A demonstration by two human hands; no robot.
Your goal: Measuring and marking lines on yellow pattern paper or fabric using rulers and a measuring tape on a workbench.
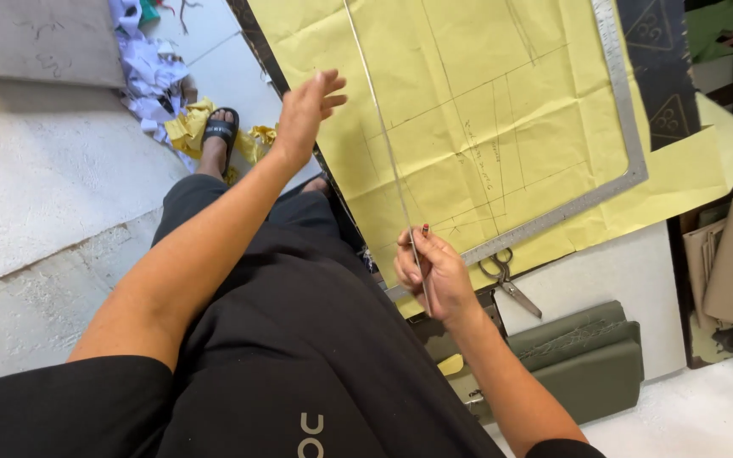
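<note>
Nearest is the black-clad lap; just beyond it the right hand pinches a pencil and the long thin straightedge, running toward twelve o'clock over the yellow pattern paper on the surface. The left hand hovers open, holding nothing, at ten o'clock. Ruling looks underway; steadying the straightedge seems needed.

On the table lies the paper pattern, the L-square along its right and near edges, the scissors just before that, folded cloth nearer, and paper scraps on the floor left.
</note>
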